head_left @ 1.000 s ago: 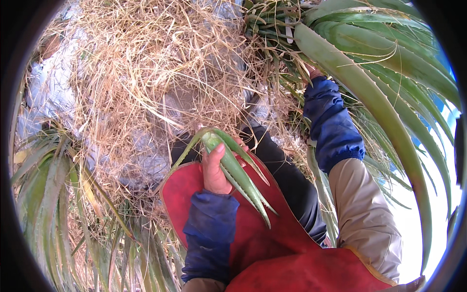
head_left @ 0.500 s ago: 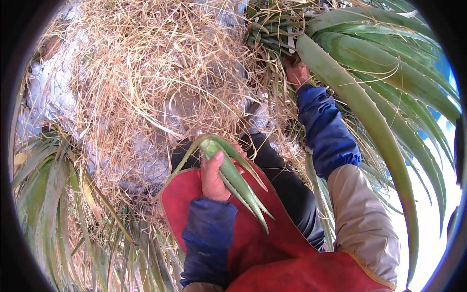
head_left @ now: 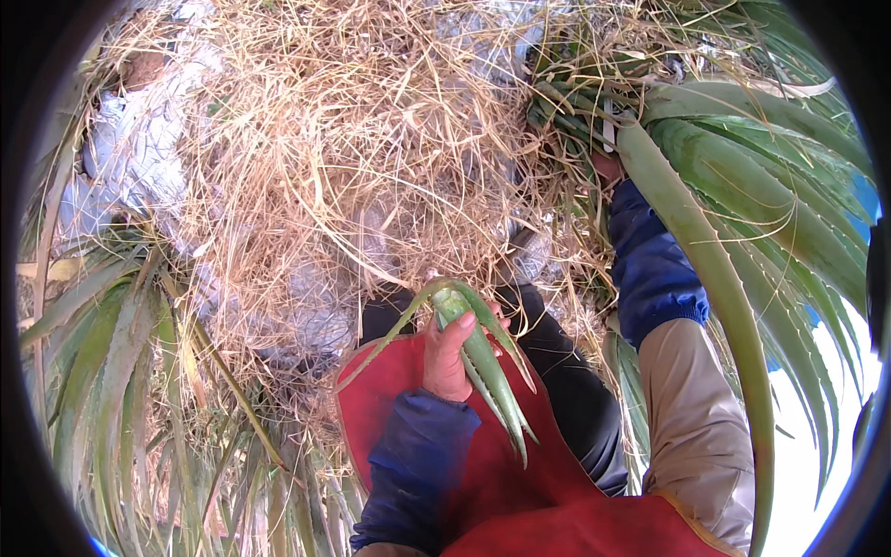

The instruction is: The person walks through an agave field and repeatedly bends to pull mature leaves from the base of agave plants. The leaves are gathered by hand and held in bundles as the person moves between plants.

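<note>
My left hand (head_left: 449,357) is closed around a small bunch of green aloe leaves (head_left: 483,360) above my lap. Their pale joined base points away from me, and the toothed tips hang toward me, with one thin leaf drooping left. Over on the right, my right hand (head_left: 608,170) reaches into the base of a large aloe plant (head_left: 691,200). A long leaf and dry stalks cover most of that hand, so its fingers are hidden. Just beyond it, a narrow pale strip (head_left: 608,125) stands among the lower leaves; I cannot tell what it is.
Dry straw (head_left: 362,130) covers much of the ground ahead, with whitish sheeting (head_left: 139,144) showing at the left. Another aloe plant (head_left: 111,362) spreads at the lower left. A red apron (head_left: 538,492) lies over my lap. Long spiny leaves arch beside my right arm.
The whole view has shifted, so everything sits farther right and lower. My right hand is now more hidden behind the big leaf. The left hand still grips the aloe leaves.
</note>
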The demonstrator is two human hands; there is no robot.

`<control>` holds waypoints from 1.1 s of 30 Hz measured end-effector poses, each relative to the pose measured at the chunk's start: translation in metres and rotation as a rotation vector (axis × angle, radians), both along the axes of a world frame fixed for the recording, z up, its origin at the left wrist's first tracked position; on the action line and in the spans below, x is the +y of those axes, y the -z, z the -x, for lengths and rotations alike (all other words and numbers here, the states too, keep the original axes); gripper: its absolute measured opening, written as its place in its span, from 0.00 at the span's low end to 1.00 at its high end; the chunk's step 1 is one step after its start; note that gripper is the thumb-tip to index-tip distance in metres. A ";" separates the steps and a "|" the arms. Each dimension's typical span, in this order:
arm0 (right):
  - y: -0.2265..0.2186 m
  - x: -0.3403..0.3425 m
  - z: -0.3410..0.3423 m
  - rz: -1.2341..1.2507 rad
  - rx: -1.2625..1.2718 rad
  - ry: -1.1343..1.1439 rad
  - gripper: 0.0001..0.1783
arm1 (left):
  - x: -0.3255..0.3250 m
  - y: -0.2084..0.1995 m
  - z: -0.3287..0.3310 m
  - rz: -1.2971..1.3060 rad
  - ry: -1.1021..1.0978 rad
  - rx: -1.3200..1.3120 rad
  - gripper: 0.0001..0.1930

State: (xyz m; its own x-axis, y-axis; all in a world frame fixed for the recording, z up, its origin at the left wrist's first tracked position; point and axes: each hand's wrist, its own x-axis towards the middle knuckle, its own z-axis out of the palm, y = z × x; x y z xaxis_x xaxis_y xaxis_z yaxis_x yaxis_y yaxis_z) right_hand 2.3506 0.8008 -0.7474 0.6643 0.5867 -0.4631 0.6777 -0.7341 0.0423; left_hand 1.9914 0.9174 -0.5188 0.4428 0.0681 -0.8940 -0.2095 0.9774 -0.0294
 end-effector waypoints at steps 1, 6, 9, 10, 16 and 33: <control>0.003 -0.002 -0.002 0.015 0.001 0.006 0.29 | 0.000 0.001 0.000 0.016 -0.011 -0.003 0.22; 0.011 -0.009 -0.007 0.069 0.034 0.035 0.29 | 0.006 0.002 -0.001 -0.002 0.007 0.049 0.23; 0.014 -0.006 -0.009 0.096 0.048 0.041 0.29 | 0.007 -0.002 -0.002 -0.017 0.010 0.082 0.23; 0.014 -0.007 -0.009 0.106 0.053 0.042 0.29 | 0.010 -0.003 0.001 0.001 0.044 0.073 0.24; 0.019 -0.005 -0.007 0.130 0.076 0.050 0.29 | 0.004 -0.003 0.009 0.008 0.046 0.027 0.22; 0.025 -0.023 0.056 0.150 0.311 0.360 0.28 | 0.026 -0.017 0.000 -0.065 0.093 -0.051 0.21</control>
